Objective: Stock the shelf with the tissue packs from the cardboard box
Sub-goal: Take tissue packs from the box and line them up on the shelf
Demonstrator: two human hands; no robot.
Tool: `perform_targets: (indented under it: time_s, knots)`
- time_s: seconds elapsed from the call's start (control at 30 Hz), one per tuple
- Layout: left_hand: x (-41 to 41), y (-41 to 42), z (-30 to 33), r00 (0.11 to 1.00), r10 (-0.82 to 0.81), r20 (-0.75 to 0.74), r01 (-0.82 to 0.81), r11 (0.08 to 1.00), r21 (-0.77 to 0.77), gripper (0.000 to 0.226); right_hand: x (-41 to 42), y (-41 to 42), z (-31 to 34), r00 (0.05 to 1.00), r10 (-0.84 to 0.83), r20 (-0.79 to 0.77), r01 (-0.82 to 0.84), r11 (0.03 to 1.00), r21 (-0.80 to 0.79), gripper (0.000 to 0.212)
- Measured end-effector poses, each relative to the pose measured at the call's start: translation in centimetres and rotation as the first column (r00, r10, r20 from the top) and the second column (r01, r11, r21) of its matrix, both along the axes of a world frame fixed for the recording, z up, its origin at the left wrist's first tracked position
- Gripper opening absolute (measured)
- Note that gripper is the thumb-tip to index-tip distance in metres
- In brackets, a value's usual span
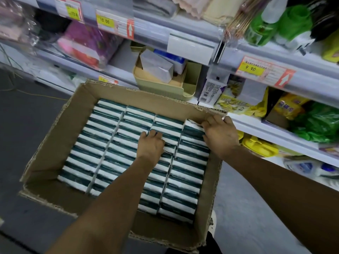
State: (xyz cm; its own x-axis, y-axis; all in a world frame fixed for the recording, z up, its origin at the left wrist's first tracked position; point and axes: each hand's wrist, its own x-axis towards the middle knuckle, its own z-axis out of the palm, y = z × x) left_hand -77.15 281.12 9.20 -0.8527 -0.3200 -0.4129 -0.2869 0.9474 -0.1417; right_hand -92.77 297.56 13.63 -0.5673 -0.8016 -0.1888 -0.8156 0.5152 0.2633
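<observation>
1. Both forearms reach into the open cardboard box (55, 143).
2. The left hand (151, 143) curls its fingers into the tissue packs (102, 143).
3. The right hand (220, 133) grips packs at the box's far right corner, below the shelf (275, 129).

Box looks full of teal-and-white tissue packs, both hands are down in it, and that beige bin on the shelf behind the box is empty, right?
Not quite: the beige bin is not empty. The head view shows a grey wrapped pack and a blue-and-white one standing in it. The rest holds: the cardboard box is full of tissue packs, with the left hand and right hand down among them.
</observation>
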Motion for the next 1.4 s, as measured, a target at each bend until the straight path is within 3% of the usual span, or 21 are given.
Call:
perform_targets:
  time_s: [0.1,0.2,0.33,0.43,0.53,0.67,0.9,1.07,1.17,1.4]
  knots:
    - [0.2,-0.5,1.0,0.996,-0.049,-0.079,0.051,0.998,0.035,0.029,-0.1,0.2,0.7,0.998,-0.001,0.063,0.008,0.993,-0.117,0.028]
    - [0.7,-1.1,2.9,0.987,-0.051,-0.154,0.067,0.993,0.100,0.030,-0.1,0.4,2.7,0.975,-0.098,0.199,0.143,0.964,-0.225,0.036]
    - [1.3,-1.1,7.3,0.937,0.200,-0.288,-0.114,0.951,0.289,0.027,0.5,1.4,6.5,0.884,-0.216,0.414,0.369,0.867,-0.336,0.039]
    - [1.6,-0.2,10.8,0.848,0.435,-0.304,-0.241,0.825,0.511,0.025,1.3,2.9,9.5,0.754,-0.231,0.615,0.534,0.761,-0.369,0.029]
    - [1.9,1.2,13.9,0.719,0.634,-0.284,-0.296,0.649,0.700,0.025,2.1,4.9,12.7,0.642,-0.216,0.735,0.652,0.658,-0.376,0.033]
    - [1.1,4.1,18.9,0.615,0.743,-0.265,-0.233,0.492,0.839,0.027,2.6,8.3,17.5,0.607,-0.182,0.774,0.711,0.559,-0.427,0.042]
    - [-2.5,10.9,28.3,0.546,0.824,-0.153,-0.062,0.222,0.973,0.044,1.4,16.0,26.6,0.645,-0.075,0.761,0.714,0.414,-0.565,0.040]
    - [-5.4,16.5,33.3,0.618,0.751,-0.235,0.044,0.265,0.963,0.048,0.3,23.3,31.8,0.710,-0.068,0.701,0.681,0.317,-0.660,0.050]
    - [-7.2,20.1,35.3,0.645,0.711,-0.281,0.083,0.301,0.950,0.052,-0.6,27.8,34.3,0.723,-0.057,0.688,0.676,0.259,-0.690,0.044]
    - [-12.0,32.9,40.7,0.681,0.657,-0.324,0.223,0.236,0.946,0.048,-3.7,41.5,39.8,0.790,-0.074,0.609,0.610,0.190,-0.769,0.028]
